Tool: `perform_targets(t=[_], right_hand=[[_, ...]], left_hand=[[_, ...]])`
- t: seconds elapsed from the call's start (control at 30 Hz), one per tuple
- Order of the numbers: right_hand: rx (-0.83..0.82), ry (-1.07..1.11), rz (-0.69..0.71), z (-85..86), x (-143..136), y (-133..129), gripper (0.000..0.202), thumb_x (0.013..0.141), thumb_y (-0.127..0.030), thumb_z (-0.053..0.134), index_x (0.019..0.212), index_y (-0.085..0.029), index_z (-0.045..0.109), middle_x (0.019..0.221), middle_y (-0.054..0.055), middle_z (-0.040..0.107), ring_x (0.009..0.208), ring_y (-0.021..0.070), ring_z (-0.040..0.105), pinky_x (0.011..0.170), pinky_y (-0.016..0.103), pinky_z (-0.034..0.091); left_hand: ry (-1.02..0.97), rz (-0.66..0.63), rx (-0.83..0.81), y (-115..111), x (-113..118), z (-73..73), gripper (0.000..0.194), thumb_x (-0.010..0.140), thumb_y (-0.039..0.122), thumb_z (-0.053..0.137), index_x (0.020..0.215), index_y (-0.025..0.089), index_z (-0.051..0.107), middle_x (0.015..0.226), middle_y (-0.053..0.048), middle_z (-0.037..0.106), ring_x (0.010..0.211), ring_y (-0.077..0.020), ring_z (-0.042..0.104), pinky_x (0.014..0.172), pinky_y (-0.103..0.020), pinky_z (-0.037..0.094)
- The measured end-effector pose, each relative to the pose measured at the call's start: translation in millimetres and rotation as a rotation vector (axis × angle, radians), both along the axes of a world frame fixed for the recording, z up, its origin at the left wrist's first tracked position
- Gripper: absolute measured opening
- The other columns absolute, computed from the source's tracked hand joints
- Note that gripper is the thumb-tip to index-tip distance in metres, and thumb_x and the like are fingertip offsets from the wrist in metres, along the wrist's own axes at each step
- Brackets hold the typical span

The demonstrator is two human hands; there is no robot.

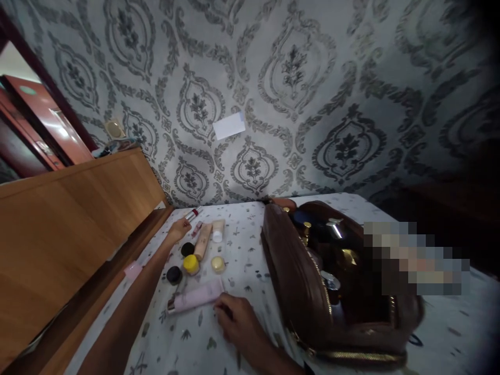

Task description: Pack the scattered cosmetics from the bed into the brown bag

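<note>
My left hand (179, 229) reaches to the far left of the bed, fingers closed around a red and silver lipstick-like tube (192, 214). Beside it lie a small pink tube (197, 228), a beige squeeze tube (203, 241) and a cream tube with a white cap (217, 230). Nearer are a yellow-lidded jar (191, 264), two black-lidded jars (174, 275) and a pale yellow jar (217, 264). My right hand (242, 324) rests with curled fingers against the end of a long pink squeeze tube (197, 295); whether it grips anything is hidden.
An open brown leather bag (289, 271) with gold zips stands at the right, holding several items, including a gold-capped one (349, 257). A pink object (133, 270) lies by the wooden board (82, 203) on the left. Patterned wallpaper (292, 73) rises behind the printed sheet (242, 250).
</note>
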State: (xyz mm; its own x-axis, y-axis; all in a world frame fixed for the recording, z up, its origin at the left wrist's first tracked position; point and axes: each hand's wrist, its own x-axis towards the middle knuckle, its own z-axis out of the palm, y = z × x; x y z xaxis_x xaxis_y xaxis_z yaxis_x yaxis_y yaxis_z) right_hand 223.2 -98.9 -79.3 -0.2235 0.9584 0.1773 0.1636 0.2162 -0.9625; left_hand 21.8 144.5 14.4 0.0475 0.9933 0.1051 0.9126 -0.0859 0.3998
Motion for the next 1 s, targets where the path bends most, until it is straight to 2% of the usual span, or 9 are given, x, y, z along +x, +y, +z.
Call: perform_targets(t=[0.1,0.2,0.37,0.5,0.6,0.7,0.83,1.0], right_hand=[[-0.008,0.017,0.021,-1.5,-0.5,1.3,0.015,0.085,-0.021,0.048,0.073,-0.020,0.056,0.057,-0.004,0.049,0.052,0.0118,0.047,0.050,0.021,0.032],[-0.020,0.028,0.033,-1.6,-0.9,2.2,0.015,0.085,-0.023,0.047,0.072,-0.020,0.053,0.058,-0.004,0.047,0.051,0.0116,0.045,0.049,0.021,0.031],[-0.070,0.052,0.052,2.2,0.1,1.0,0.014,0.085,-0.024,0.046,0.072,-0.020,0.051,0.059,-0.003,0.047,0.051,0.0120,0.046,0.049,0.022,0.032],[-0.083,0.052,0.047,2.1,-0.2,1.1,0.013,0.084,-0.024,0.046,0.072,-0.020,0.051,0.058,-0.004,0.046,0.050,0.0114,0.045,0.048,0.021,0.032],[-0.096,0.068,0.056,0.2,-0.9,1.5,0.014,0.083,-0.026,0.046,0.073,-0.020,0.052,0.060,-0.003,0.047,0.051,0.0118,0.046,0.048,0.021,0.033],[-0.113,0.101,0.060,-1.0,-1.3,2.0,0.015,0.083,-0.029,0.046,0.073,-0.020,0.052,0.060,-0.004,0.046,0.051,0.0115,0.044,0.048,0.021,0.034],[-0.148,0.119,0.062,0.2,-1.1,3.1,0.015,0.082,-0.030,0.048,0.073,-0.019,0.052,0.060,-0.005,0.045,0.050,0.0101,0.044,0.048,0.021,0.035],[-0.131,0.138,0.062,1.9,-1.3,4.9,0.016,0.081,-0.031,0.051,0.071,-0.019,0.053,0.061,-0.004,0.049,0.049,0.0099,0.049,0.048,0.021,0.036]], left_hand=[[0.099,0.071,-0.131,20.6,-0.9,-18.7,0.035,0.095,0.035,0.062,0.123,0.016,0.060,0.123,-0.009,0.063,0.104,-0.0223,0.064,0.088,-0.044,0.056],[0.156,0.105,-0.192,33.6,-2.5,-29.8,0.037,0.094,0.035,0.062,0.126,0.016,0.058,0.126,-0.010,0.061,0.108,-0.0236,0.063,0.090,-0.045,0.056],[0.156,0.062,-0.235,43.5,-3.7,-38.6,0.036,0.095,0.036,0.061,0.125,0.016,0.059,0.125,-0.010,0.061,0.107,-0.0235,0.063,0.089,-0.045,0.056],[0.062,0.007,-0.191,37.1,-4.6,-37.4,0.036,0.095,0.036,0.061,0.125,0.017,0.059,0.125,-0.010,0.062,0.106,-0.0229,0.064,0.088,-0.044,0.056],[-0.056,-0.062,-0.068,20.4,-7.8,-27.8,0.028,0.092,0.031,0.064,0.115,0.015,0.063,0.114,-0.008,0.066,0.100,-0.0214,0.065,0.087,-0.042,0.056],[-0.199,-0.173,0.079,-8.2,-9.0,-16.1,0.017,0.085,0.021,0.067,0.101,0.016,0.064,0.098,-0.004,0.069,0.093,-0.0189,0.065,0.086,-0.035,0.054],[-0.358,-0.318,0.224,-55.2,-3.3,-8.7,0.020,0.082,0.023,0.063,0.101,0.018,0.062,0.099,-0.004,0.069,0.094,-0.0183,0.065,0.083,-0.030,0.052],[-0.452,-0.417,0.276,-101.6,8.2,-6.1,0.018,0.083,0.027,0.061,0.099,0.020,0.064,0.100,-0.005,0.069,0.093,-0.0189,0.064,0.082,-0.030,0.051]])
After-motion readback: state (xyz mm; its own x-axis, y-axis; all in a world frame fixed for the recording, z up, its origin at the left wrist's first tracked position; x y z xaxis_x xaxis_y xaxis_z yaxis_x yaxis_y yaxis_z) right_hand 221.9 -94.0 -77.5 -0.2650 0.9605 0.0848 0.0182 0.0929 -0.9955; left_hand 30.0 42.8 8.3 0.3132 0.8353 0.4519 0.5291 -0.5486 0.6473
